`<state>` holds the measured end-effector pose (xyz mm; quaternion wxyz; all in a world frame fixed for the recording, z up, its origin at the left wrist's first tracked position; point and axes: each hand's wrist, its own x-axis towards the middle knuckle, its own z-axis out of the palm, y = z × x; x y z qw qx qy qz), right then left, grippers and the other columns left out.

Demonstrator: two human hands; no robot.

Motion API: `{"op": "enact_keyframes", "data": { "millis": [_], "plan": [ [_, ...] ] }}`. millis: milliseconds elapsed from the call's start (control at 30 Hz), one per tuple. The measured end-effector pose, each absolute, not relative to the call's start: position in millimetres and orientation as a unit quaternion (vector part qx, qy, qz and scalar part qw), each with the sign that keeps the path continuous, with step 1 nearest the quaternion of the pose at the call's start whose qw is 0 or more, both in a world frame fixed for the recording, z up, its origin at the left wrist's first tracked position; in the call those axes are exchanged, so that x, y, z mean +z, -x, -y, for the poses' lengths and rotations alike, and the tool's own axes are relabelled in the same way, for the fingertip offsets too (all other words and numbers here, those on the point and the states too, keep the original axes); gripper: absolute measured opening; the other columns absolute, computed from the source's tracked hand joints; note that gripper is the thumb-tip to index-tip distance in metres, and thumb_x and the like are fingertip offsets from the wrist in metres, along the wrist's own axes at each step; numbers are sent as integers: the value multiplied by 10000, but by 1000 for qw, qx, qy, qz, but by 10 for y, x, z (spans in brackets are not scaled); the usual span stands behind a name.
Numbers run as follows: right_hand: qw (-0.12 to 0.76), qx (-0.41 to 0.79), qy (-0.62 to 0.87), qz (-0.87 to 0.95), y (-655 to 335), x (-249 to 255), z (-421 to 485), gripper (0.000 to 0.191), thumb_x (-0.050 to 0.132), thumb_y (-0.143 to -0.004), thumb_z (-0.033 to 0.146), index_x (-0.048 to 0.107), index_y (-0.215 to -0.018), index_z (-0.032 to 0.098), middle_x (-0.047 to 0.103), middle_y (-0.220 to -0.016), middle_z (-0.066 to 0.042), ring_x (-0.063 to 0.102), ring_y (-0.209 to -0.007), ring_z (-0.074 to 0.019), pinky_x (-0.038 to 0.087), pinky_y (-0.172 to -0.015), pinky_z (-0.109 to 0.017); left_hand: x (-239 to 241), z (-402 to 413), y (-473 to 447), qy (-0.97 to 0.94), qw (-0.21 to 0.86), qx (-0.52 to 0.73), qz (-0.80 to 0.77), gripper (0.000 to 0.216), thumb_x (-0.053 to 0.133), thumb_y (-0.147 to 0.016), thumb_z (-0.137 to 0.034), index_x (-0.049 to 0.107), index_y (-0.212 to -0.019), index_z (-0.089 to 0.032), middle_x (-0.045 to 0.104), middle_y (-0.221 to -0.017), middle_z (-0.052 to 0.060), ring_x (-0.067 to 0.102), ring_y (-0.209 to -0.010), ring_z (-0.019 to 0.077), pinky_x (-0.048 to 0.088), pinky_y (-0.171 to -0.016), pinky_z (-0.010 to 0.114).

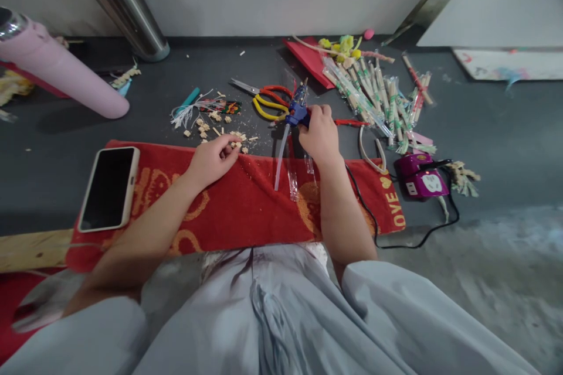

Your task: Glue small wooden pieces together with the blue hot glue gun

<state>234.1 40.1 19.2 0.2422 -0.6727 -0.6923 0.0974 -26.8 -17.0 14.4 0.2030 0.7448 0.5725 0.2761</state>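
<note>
My right hand is wrapped round a blue hot glue gun, whose nozzle points away from me. A translucent glue stick sticks out of its back, over the red towel. My left hand rests at the towel's far edge with its fingers curled together. Its fingertips touch a heap of small pale wooden pieces, and what they pinch, if anything, is too small to make out. Scissors with red handles and a yellow-handled tool lie just beyond the glue gun.
Wrapped stick bundles are piled at the back right. A purple box with a black cable sits right of the towel. A phone lies on the towel's left end. Left stand a pink bottle and a metal post.
</note>
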Motion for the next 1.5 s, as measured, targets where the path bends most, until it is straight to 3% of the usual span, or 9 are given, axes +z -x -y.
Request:
{"op": "enact_keyframes", "data": {
  "millis": [367, 533, 733, 1067, 1300, 1500],
  "plan": [
    [368, 225, 592, 681, -2349, 73, -553, 358, 605, -840, 212, 550, -1189, 160, 631, -1237, -156, 613, -1160, -268, 487, -1069, -470, 161, 181, 263, -745, 206, 254, -582, 414, 501, -876, -411, 707, -1131, -158, 671, -708, 12, 580, -601, 130, 462, -633, 232],
    [450, 420, 520, 591, -2313, 41, -572, 323, 628, -844, 387, 563, -1118, 228, 684, -1113, -63, 661, -869, -183, 565, -834, -362, 180, 188, 269, -753, 211, 233, -578, 391, 495, -877, -376, 697, -1133, -162, 680, -730, 13, 584, -615, 129, 454, -642, 235],
    [502, 575, 443, 470, -2256, 148, -514, 287, 681, -824, 484, 600, -907, 221, 698, -938, -6, 567, -588, -88, 476, -557, -243, 201, 189, 255, -758, 216, 220, -574, 437, 473, -879, -416, 701, -1136, -147, 693, -747, 27, 586, -630, 138, 448, -654, 249],
    [487, 602, 470, 425, -2120, 314, -407, 383, 714, -842, 568, 599, -759, 212, 571, -577, 49, 480, -428, -63, 392, -416, -205, 214, 188, 264, -764, 220, 196, -574, 433, 464, -881, -406, 705, -1141, -156, 711, -770, 32, 599, -635, 145, 440, -649, 258],
    [470, 619, 442, 448, -2109, 200, -430, 451, 648, -861, 644, 655, -779, 201, 669, -653, 13, 474, -414, -57, 395, -408, -214, 252, 194, 251, -768, 222, 188, -570, 444, 454, -872, -400, 714, -1138, -158, 706, -751, 32, 602, -631, 150, 435, -645, 265],
    [466, 618, 444, 452, -2094, 185, -420, 472, 656, -844, 674, 663, -793, 204, 651, -640, 17, 479, -412, -60, 376, -403, -222, 252, 195, 247, -769, 218, 183, -573, 435, 454, -877, -398, 712, -1135, -160, 715, -761, 33, 607, -635, 150, 430, -640, 262]
  ]
}}
